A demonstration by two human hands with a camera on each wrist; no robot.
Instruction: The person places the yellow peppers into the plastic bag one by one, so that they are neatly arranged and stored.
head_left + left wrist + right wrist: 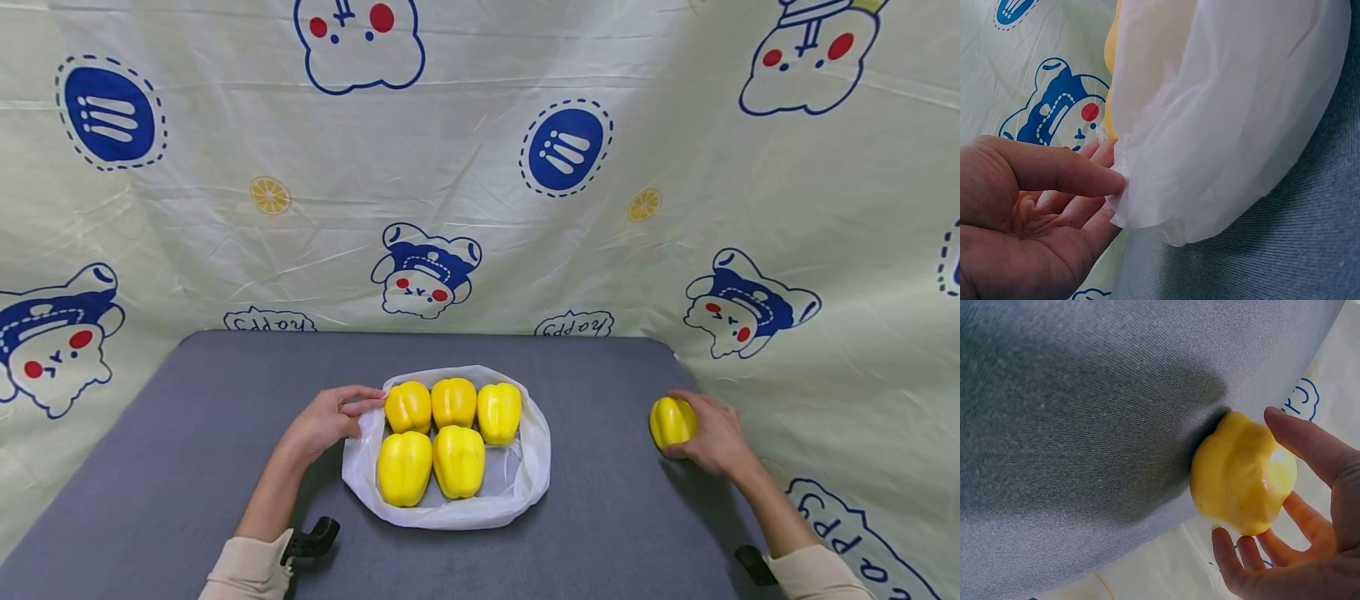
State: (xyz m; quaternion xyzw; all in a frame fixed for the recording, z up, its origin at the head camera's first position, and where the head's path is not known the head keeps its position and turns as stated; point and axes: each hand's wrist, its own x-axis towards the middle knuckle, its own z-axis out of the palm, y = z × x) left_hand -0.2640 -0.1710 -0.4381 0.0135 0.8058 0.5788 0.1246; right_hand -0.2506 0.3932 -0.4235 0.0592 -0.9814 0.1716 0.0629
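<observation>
A white plastic bag (537,454) lies wide open on the table, with several yellow bell peppers (459,461) inside in two rows. My left hand (327,423) pinches the bag's left edge between thumb and fingers; the left wrist view shows the thin white film (1210,125) at the fingertips. Far to the right, my right hand (712,433) has its thumb and fingers curled round another yellow bell pepper (672,422). In the right wrist view, that pepper (1241,478) sits at the table surface, with fingers around its outer side.
The grey cloth-covered table (600,517) extends around the bag. Behind it and down its sides hangs a pale printed sheet (480,125) with cartoon bears. The table's right edge runs close beside the right hand. A dark strap piece (315,540) juts from the left wrist.
</observation>
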